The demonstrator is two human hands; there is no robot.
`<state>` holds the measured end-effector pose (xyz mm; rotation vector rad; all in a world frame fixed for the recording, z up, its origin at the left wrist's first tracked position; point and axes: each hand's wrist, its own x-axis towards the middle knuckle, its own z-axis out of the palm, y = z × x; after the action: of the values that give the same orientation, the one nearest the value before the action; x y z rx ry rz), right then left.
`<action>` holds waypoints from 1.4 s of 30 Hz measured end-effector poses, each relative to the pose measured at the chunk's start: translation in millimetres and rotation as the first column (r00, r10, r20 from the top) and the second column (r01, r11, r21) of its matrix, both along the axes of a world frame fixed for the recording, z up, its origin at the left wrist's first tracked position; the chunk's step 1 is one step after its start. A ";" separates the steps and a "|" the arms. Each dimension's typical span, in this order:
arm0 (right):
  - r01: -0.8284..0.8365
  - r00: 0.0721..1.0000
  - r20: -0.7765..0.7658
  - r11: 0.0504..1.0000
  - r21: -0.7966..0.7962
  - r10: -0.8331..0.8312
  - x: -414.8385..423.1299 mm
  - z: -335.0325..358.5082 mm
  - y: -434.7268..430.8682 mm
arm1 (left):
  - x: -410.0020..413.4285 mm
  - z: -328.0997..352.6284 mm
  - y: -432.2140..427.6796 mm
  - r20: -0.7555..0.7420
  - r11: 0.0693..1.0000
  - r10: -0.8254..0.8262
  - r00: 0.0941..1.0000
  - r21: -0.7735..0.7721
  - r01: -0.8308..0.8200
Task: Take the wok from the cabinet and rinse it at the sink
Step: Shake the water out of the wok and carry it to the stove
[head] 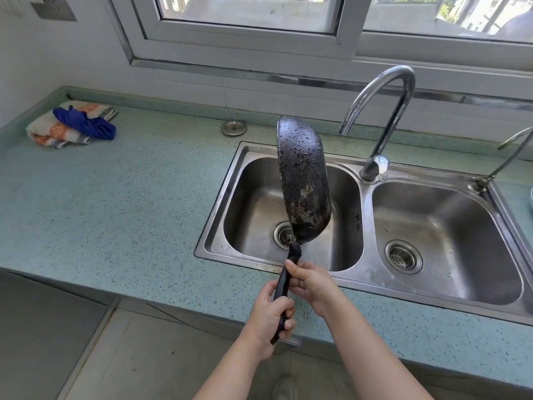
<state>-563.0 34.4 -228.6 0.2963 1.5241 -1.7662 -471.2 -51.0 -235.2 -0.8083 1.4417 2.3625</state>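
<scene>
I held the black, round metal wok (302,180) by its long black handle (284,287), turned on its edge above the left basin of the double stainless-steel sink (364,249), with its dark outer side, covered in water drops and worn pale spots, facing me. My left hand (269,316) was clenched around the lower part of the handle, and my right hand (310,281) gripped it just above, nearer to the bowl. I judged that the wok was rather heavy and stiff, and that its weight sat far from my hands, so it wanted to twist and drop toward the basin; the two-handed hold on the handle seemed the right place to take it, because the wet metal would be slippery and the rim gave nothing to hold. The curved chrome faucet (383,111) stood behind and to the right of the wok, and I could see no water coming from its spout. The inside of the wok was turned away, so I could not say whether it was clean. The drain of the left basin was partly hidden behind the wok. The cabinet was not in view, and a second thin tap (507,151) was cut off at the right edge. On the green speckled tabletop (129,197), a folded cloth with a blue rag (83,124) lay well apart to the left.
</scene>
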 end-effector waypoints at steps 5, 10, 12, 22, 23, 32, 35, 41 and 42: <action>-0.004 1.000 -0.003 1.000 0.012 0.004 -0.9 -0.7 -0.3 | 0.1 -0.4 -0.8 0.002 1.000 -0.005 1.000 0.020 0.005; -0.013 1.000 -0.011 1.000 0.024 0.014 -1.6 -1.5 -1.8 | 0.1 1.2 -2.7 0.007 0.999 -0.006 1.000 0.051 0.005; -0.017 1.000 -0.010 0.999 0.033 0.017 -1.8 -2.0 -2.8 | 0.2 1.8 -3.3 0.013 0.998 -0.001 1.000 0.056 0.000; -0.033 0.999 -0.031 0.997 0.070 0.035 -2.4 -0.2 -5.5 | 1.5 2.9 -5.0 0.020 0.995 0.008 1.000 0.098 -0.010; -0.031 0.999 -0.035 0.997 0.075 0.034 -2.5 0.1 -5.5 | 1.4 3.1 -4.6 0.020 0.994 0.012 1.000 0.108 -0.014; -0.034 0.998 -0.058 0.995 0.090 0.039 -2.6 2.4 -3.6 | 0.6 2.9 -0.5 0.027 0.989 0.032 0.999 0.145 -0.036; -0.029 0.997 -0.062 0.996 0.088 0.034 -2.7 1.2 -2.5 | 0.6 2.8 0.2 0.032 0.988 0.034 0.999 0.147 -0.038; -0.031 0.996 -0.076 0.995 0.094 0.038 -4.7 -1.6 -1.6 | -0.7 4.2 2.7 0.046 0.984 0.042 0.998 0.172 -0.049; -0.031 0.996 -0.079 0.995 0.096 0.039 -5.0 -2.2 -1.4 | -0.7 4.4 3.1 0.047 0.983 0.045 0.998 0.176 -0.052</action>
<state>-568.0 33.0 -230.9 0.2466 1.6634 -1.6999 -471.9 -47.9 -230.8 -0.8497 1.1872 2.4512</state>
